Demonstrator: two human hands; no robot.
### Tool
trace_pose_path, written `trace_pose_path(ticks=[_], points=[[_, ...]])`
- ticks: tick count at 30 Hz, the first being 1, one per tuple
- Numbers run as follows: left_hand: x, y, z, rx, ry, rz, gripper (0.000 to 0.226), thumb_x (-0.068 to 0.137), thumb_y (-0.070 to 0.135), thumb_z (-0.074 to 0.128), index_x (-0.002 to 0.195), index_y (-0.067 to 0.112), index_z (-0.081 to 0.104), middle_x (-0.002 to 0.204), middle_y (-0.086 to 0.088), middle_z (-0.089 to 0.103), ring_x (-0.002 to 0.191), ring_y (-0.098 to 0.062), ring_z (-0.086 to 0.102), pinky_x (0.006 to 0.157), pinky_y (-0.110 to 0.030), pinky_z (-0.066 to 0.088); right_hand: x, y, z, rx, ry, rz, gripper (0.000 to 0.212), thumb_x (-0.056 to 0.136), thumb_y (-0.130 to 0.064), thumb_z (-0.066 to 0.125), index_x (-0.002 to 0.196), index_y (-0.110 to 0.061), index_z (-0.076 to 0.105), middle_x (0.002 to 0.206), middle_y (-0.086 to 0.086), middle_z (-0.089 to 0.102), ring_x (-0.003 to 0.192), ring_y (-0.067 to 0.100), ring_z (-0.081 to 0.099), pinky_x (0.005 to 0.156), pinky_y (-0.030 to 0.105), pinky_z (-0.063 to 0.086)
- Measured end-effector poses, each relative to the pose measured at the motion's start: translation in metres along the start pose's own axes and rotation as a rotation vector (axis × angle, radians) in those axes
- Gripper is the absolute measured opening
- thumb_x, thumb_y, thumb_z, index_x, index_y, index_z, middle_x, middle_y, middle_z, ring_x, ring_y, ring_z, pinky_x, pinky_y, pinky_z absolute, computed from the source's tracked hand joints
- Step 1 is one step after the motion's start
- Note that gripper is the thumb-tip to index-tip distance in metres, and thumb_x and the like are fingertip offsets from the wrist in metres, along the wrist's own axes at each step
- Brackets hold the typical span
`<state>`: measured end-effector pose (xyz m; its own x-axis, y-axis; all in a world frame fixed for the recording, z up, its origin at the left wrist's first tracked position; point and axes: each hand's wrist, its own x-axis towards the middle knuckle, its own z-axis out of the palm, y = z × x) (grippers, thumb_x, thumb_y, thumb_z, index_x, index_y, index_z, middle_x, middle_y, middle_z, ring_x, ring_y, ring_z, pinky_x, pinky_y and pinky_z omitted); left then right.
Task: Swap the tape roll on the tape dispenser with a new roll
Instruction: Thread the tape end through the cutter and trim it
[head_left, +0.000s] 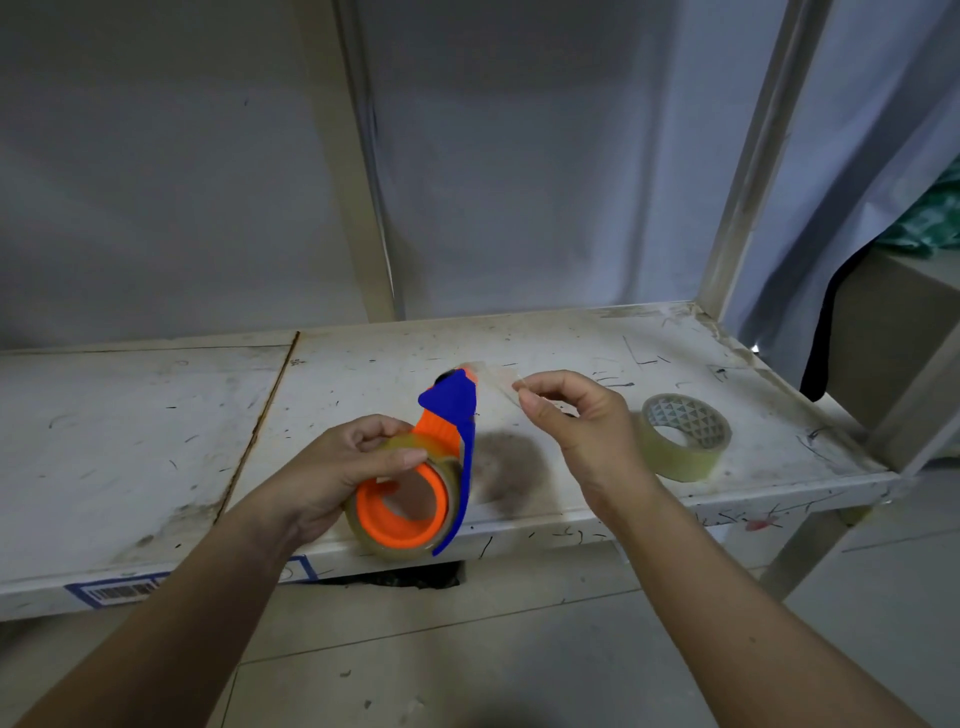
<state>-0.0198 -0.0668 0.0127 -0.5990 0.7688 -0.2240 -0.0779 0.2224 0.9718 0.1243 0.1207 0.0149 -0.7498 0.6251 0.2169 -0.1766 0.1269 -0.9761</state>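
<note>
While our left hand (349, 467) grips the dispenser (436, 467) and its mounted roll (363, 525) above the shelf's (156, 441) front edge, our right hand (582, 426) pinches the clear tape end (498, 376). Another roll (685, 436) lies near the shelf's right front corner.

Shelf (156, 415) before me: white, scuffed, pen-marked; seam runs across top left of centre. Barcode label (122, 591) on front edge, my lower left. Uprights (748, 156): pale metal, one at back centre, one at right corner. Sheeting (519, 156) behind: grey, creased. Dark cloth (826, 332) hanging far right, beside beige box (893, 322). Floor (467, 665): grey tile, speckled. Light: dim, soft.
</note>
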Motion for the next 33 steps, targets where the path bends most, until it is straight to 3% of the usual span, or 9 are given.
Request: trace_pose_path(ticks=[2,4,7,11,13,18,25,29,33], points=[[0.000,-0.002,0.003,-0.083,-0.039,-0.017,0.081,0.034,0.044,0.091,0.104,0.010,0.065,0.093,-0.012,0.073,0.083,-0.023,0.070,0.073,-0.036,0.057,-0.003,-0.003,0.007,-0.097,0.010,-0.100,0.021,0.082,-0.015,0.070,0.077,-0.035,0.071,0.094,-0.008,0.066,0.096,0.010,0.061,0.083,0.029,0.047],[0.000,-0.002,0.006,-0.160,-0.081,-0.032,0.083,0.036,0.043,0.091,0.106,0.008,0.064,0.092,-0.012,0.072,0.082,-0.023,0.070,0.071,-0.035,0.057,-0.005,-0.005,0.013,-0.187,0.009,-0.179,0.021,0.081,-0.018,0.070,0.078,-0.039,0.069,0.096,-0.005,0.064,0.100,0.015,0.058,0.081,0.020,0.043],[0.000,-0.003,0.009,-0.257,-0.134,-0.042,0.079,0.038,0.039,0.092,0.105,0.006,0.064,0.090,-0.012,0.071,0.082,-0.023,0.069,0.070,-0.036,0.057,-0.006,-0.007,0.016,-0.169,0.010,-0.187,0.020,0.080,-0.018,0.071,0.080,-0.037,0.069,0.097,0.000,0.064,0.100,0.015,0.058,0.079,0.015,0.044],[-0.002,-0.007,0.011,-0.376,-0.194,-0.070,0.066,0.038,0.035,0.092,0.092,0.008,0.067,0.083,-0.010,0.071,0.075,-0.021,0.069,0.066,-0.036,0.058,-0.005,-0.011,0.013,-0.025,-0.032,-0.122,0.017,0.078,-0.013,0.072,0.080,-0.029,0.074,0.091,-0.006,0.063,0.092,0.010,0.060,0.085,0.041,0.048],[-0.002,-0.009,0.011,-0.401,-0.207,-0.085,0.062,0.037,0.035,0.093,0.088,0.009,0.070,0.083,-0.010,0.070,0.075,-0.021,0.068,0.065,-0.036,0.058,-0.004,-0.009,0.010,0.060,-0.083,-0.083,0.020,0.079,-0.009,0.071,0.077,-0.028,0.076,0.088,-0.010,0.063,0.091,0.007,0.060,0.084,0.039,0.048],[-0.001,-0.009,0.017,-0.393,-0.246,-0.086,0.051,0.042,0.040,0.090,0.083,0.015,0.074,0.084,-0.009,0.067,0.079,-0.023,0.061,0.069,-0.036,0.054,-0.005,-0.010,0.005,0.430,-0.228,0.062,0.017,0.074,-0.010,0.068,0.069,-0.024,0.075,0.082,-0.011,0.064,0.084,0.004,0.059,0.076,0.019,0.047],[-0.001,-0.007,0.023,-0.376,-0.189,-0.058,0.058,0.037,0.042,0.091,0.086,0.015,0.074,0.085,-0.009,0.072,0.077,-0.020,0.070,0.067,-0.036,0.058,-0.006,-0.017,0.005,0.632,-0.126,0.282,0.014,0.071,-0.015,0.067,0.060,-0.025,0.068,0.081,-0.016,0.071,0.095,0.008,0.055,0.086,0.029,0.036],[0.001,-0.004,0.024,-0.375,-0.116,-0.023,0.064,0.037,0.043,0.090,0.090,0.012,0.071,0.086,-0.010,0.071,0.078,-0.020,0.070,0.067,-0.036,0.058,-0.008,-0.016,0.011,0.572,-0.085,0.325,0.023,0.083,-0.013,0.063,0.064,-0.025,0.070,0.074,-0.018,0.071,0.090,0.006,0.057,0.087,0.029,0.035],[-0.001,-0.001,0.028,-0.436,-0.094,-0.051,0.054,0.030,0.043,0.092,0.074,0.017,0.075,0.078,-0.006,0.073,0.071,-0.018,0.071,0.061,-0.034,0.058,-0.010,-0.017,0.013,0.303,-0.112,0.078,0.031,0.083,-0.010,0.064,0.062,-0.030,0.073,0.080,-0.017,0.067,0.084,-0.002,0.062,0.081,0.024,0.041]])
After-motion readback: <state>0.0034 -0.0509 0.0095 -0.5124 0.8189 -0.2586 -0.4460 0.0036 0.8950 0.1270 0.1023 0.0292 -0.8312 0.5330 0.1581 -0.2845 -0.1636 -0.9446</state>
